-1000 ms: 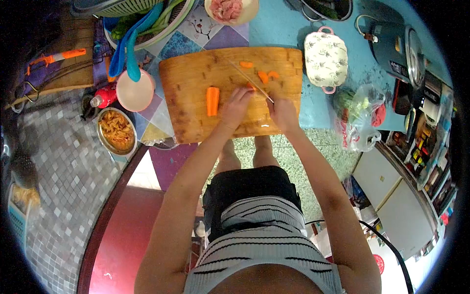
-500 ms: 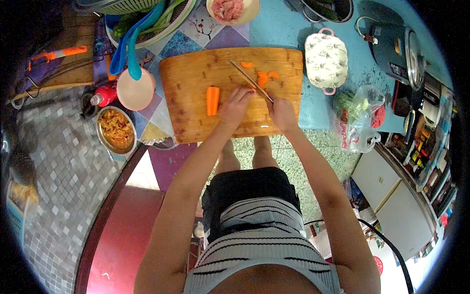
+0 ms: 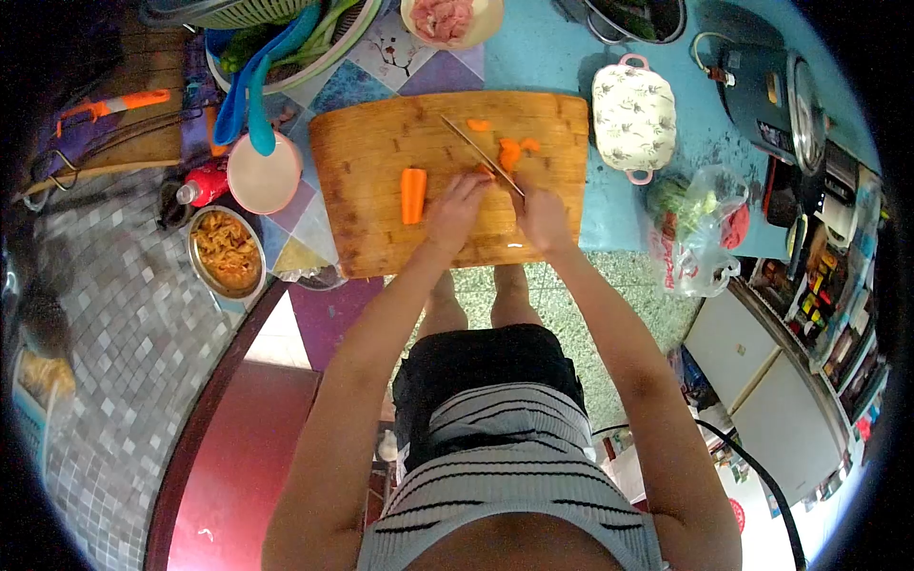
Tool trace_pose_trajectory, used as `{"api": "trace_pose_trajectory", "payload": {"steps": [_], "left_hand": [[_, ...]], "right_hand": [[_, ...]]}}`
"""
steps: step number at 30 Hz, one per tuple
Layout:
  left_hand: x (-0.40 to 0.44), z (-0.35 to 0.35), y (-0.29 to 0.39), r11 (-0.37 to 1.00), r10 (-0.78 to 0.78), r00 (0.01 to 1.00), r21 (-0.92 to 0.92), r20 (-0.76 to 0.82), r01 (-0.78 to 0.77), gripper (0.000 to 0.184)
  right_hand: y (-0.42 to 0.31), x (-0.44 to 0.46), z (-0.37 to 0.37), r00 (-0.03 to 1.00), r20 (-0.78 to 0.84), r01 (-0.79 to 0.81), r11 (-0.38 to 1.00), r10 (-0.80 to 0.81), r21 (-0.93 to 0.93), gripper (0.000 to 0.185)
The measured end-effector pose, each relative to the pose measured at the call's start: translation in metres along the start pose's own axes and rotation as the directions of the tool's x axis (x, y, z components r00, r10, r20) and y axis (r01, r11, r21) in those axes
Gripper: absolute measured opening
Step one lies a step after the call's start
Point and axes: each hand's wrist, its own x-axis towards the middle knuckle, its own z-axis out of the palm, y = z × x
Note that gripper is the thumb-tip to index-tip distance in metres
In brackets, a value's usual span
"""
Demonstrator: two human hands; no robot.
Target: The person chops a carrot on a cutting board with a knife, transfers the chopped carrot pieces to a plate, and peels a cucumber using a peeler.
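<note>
Shifting slightly leftward since the earlier frame, the right hand [image 3: 545,219] is carrying the knife [image 3: 468,143] with it, while the left hand [image 3: 455,211] is staying nearly in place.

From the head view, the right hand is closing around the knife's handle, with no gap showing, and the blade is slanting away to the upper left. The left hand is half curling, its fingertips bunching over a carrot piece [image 3: 486,173] just beside the blade; most of that piece is hiding under the fingers, so how tightly they are pressing is impossible to tell. The piece is resting on the wooden cutting board [image 3: 357,143], which is lying on the surface [image 3: 543,62]. Cut carrot slices [image 3: 510,152] are lying just beyond the blade, and a lone slice [image 3: 478,125] is sitting farther off. A thick carrot chunk [image 3: 413,196] is lying apart, to the left of the left hand.

Judging by looks, the carrot is likely being light, stiff and crisp, with damp cut faces making it a little slippery. Its rounded side is probably inviting rolling, so gripping from above, fingertips tucking back from the edge, is seeming safest. The knife is calling for a firm hold on its handle alone.
</note>
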Motion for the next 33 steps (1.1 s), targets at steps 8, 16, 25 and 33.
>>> {"api": "trace_pose_trajectory", "payload": {"steps": [8, 16, 25, 33], "left_hand": [[-0.002, 0.007, 0.000, 0.999, -0.037, 0.999, 0.026, -0.035, 0.037, 0.024], [-0.006, 0.007, -0.002, 0.997, -0.042, 0.999, 0.066, 0.017, 0.041, 0.022], [-0.004, 0.003, -0.001, 0.999, 0.000, 1.000, 0.033, -0.016, 0.001, 0.022], [-0.003, 0.003, 0.002, 0.999, -0.010, 0.999, 0.045, -0.032, 0.012, 0.023]], "right_hand": [[-0.006, -0.017, -0.011, 1.000, 0.017, -0.002, 0.997, 0.003, -0.076, 0.029], [-0.014, -0.027, -0.015, 1.000, -0.025, -0.021, 0.996, 0.019, -0.090, 0.010], [-0.011, -0.012, 0.005, 0.997, -0.072, 0.014, 0.997, -0.020, -0.078, 0.028], [-0.006, -0.019, -0.013, 0.999, -0.006, 0.043, 0.998, -0.043, -0.047, 0.029]]}}
